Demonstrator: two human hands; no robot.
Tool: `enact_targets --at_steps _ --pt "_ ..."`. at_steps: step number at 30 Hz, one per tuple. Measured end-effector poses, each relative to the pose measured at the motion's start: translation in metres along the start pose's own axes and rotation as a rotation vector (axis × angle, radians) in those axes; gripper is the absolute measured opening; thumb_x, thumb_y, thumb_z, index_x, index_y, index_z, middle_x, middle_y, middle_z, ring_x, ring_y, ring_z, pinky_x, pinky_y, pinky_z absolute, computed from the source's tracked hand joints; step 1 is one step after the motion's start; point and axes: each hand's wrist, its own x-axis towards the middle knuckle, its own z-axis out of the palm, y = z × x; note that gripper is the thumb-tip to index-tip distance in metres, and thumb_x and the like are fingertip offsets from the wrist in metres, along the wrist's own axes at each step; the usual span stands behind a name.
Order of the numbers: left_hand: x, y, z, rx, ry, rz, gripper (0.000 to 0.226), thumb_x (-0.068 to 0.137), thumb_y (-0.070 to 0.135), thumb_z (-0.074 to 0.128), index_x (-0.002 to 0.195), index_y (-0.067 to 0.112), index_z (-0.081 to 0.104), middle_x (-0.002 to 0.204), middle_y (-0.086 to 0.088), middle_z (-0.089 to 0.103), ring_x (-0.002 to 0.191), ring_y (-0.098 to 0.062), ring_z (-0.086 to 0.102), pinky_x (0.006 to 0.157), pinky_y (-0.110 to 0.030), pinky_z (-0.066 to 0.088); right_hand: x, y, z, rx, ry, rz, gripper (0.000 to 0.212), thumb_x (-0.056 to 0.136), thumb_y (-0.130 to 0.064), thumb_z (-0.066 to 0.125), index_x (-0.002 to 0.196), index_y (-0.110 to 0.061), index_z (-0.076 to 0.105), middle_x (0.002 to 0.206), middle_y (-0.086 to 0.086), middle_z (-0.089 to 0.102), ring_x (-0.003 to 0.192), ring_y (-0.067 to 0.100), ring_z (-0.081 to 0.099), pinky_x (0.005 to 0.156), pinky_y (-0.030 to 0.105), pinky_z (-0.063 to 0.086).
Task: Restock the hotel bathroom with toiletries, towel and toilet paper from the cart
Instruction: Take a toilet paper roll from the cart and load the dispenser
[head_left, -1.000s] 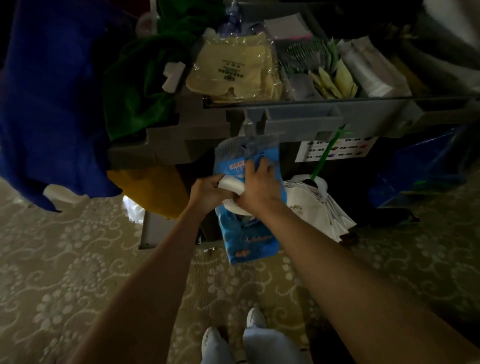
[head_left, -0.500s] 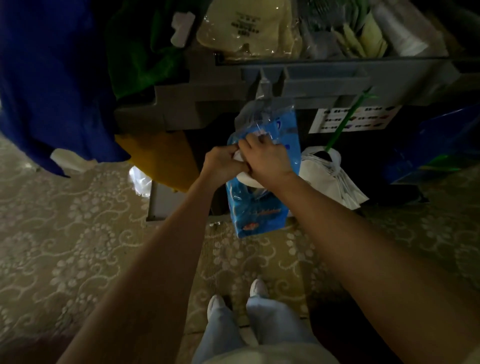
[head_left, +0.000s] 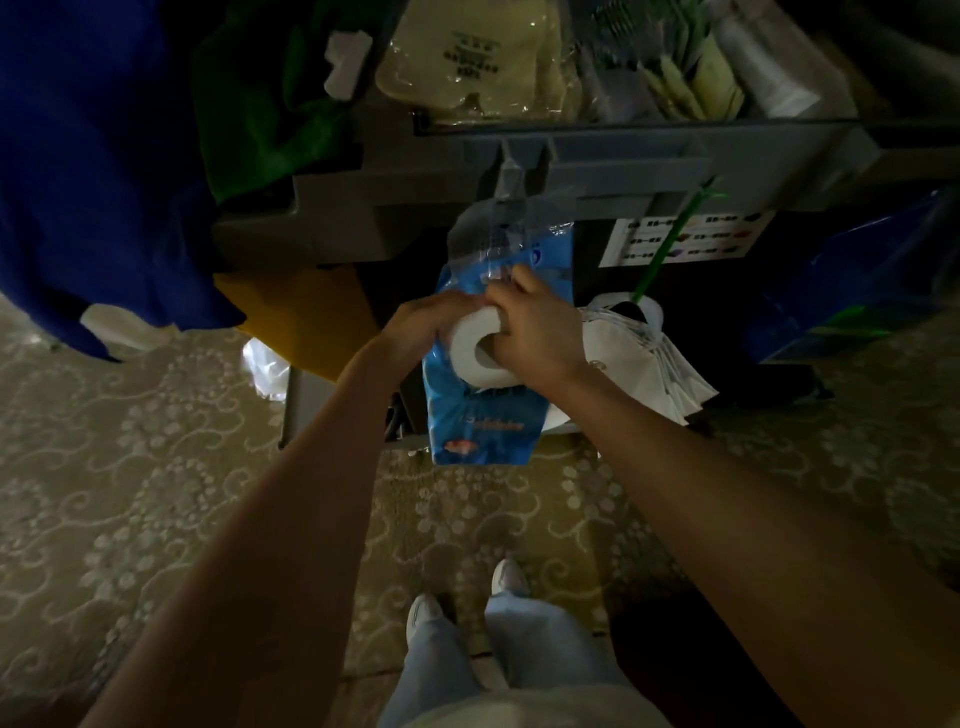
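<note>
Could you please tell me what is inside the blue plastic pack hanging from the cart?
One white toilet paper roll shows at the blue pack, held by both hands. The wrapper hides any remaining contents.

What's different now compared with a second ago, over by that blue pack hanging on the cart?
The toilet paper roll has come further out of the blue pack: more of it shows, hollow core included. The right hand grips it and the left hand steadies it. The pack still hangs from the grey cart, and the white bags beside it are unmoved.
</note>
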Motion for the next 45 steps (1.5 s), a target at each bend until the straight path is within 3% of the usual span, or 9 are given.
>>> enact_targets --at_steps 4,10,15,19,22,26,32,38,45 --pt "-0.005 0.016 0.007 0.485 -0.159 -0.046 0.072 0.065 0.035 0.082 0.127 0.024 0.046 0.126 0.003 0.053 0.118 -0.015 0.05 0.1 -0.03 0.043 0.016 0.002 -0.01 0.002 -0.057 0.078 0.04 0.085 -0.022 0.062 0.124 -0.021 0.057 0.127 0.009 0.044 0.113 0.025 0.05 0.084 0.028 0.038" --pt "-0.013 0.006 0.023 0.737 0.28 0.058 0.051 0.083 0.028 0.063 0.132 0.027 0.049 0.122 -0.002 0.058 0.11 -0.02 0.055 0.082 -0.026 0.043 0.017 0.01 -0.015 0.2 -0.229 0.145 0.055 0.078 -0.016 0.071 0.128 -0.03 0.055 0.127 0.007 0.041 0.12 0.025 0.045 0.095 0.026 0.036" --pt "-0.021 0.005 0.009 0.597 0.215 -0.008 0.061 0.08 0.011 0.065 0.137 0.026 0.047 0.124 -0.005 0.056 0.116 -0.021 0.052 0.087 -0.027 0.046 0.017 0.018 -0.019 0.369 -0.497 0.246 0.079 0.075 -0.019 0.074 0.14 -0.041 0.035 0.132 0.006 0.027 0.13 0.028 0.03 0.105 0.034 0.033" --pt "-0.047 0.008 -0.006 0.372 0.201 0.046 0.059 0.081 -0.013 0.055 0.135 0.01 0.048 0.104 -0.008 0.056 0.1 -0.021 0.052 0.067 -0.017 0.048 0.021 0.023 -0.026 0.308 -0.734 0.294 0.103 0.071 -0.041 0.077 0.148 -0.039 0.008 0.155 0.002 0.006 0.143 0.029 0.012 0.11 0.039 0.027" --pt "-0.072 -0.001 -0.014 0.11 0.228 -0.073 0.036 0.072 -0.01 0.059 0.105 0.006 0.06 0.081 -0.006 0.056 0.079 -0.02 0.057 0.053 -0.022 0.053 0.013 0.027 -0.022 0.264 -0.794 0.291 0.12 0.067 -0.036 0.082 0.149 -0.034 -0.006 0.159 0.001 -0.002 0.146 0.025 0.002 0.118 0.044 0.014" --pt "-0.078 -0.007 -0.017 -0.088 0.289 -0.185 0.037 0.073 -0.004 0.057 0.106 0.011 0.056 0.089 -0.009 0.055 0.073 -0.017 0.056 0.05 -0.026 0.054 -0.007 0.018 -0.018 0.725 -0.777 0.478 0.064 0.08 -0.02 0.071 0.133 -0.03 0.037 0.142 0.006 0.042 0.124 0.026 0.047 0.102 0.047 0.041" --pt "-0.069 -0.008 0.009 -0.168 0.18 -0.249 0.046 0.089 0.006 0.054 0.133 0.015 0.042 0.118 -0.011 0.053 0.105 -0.03 0.055 0.079 -0.038 0.052 -0.039 0.021 -0.009 1.269 -0.394 0.754 0.035 0.086 -0.039 0.061 0.114 -0.024 0.048 0.108 0.004 0.059 0.095 0.023 0.062 0.089 0.044 0.05" --pt "-0.065 -0.021 0.045 0.045 0.022 -0.371 0.051 0.092 0.015 0.052 0.14 0.017 0.034 0.135 -0.011 0.043 0.125 -0.037 0.045 0.091 -0.046 0.049 -0.089 0.037 -0.001 1.18 -0.141 0.966 0.082 0.073 -0.06 0.064 0.139 -0.019 0.04 0.132 0.003 0.052 0.118 0.023 0.049 0.103 0.041 0.041" --pt "-0.077 -0.044 0.129 0.179 -0.159 -0.472 0.052 0.096 0.028 0.046 0.144 0.02 0.027 0.145 -0.006 0.034 0.132 -0.034 0.037 0.102 -0.05 0.041 -0.169 0.046 -0.017 1.57 0.258 1.204 0.055 0.083 -0.044 0.063 0.131 -0.022 0.047 0.138 0.008 0.047 0.122 0.029 0.045 0.105 0.05 0.038"
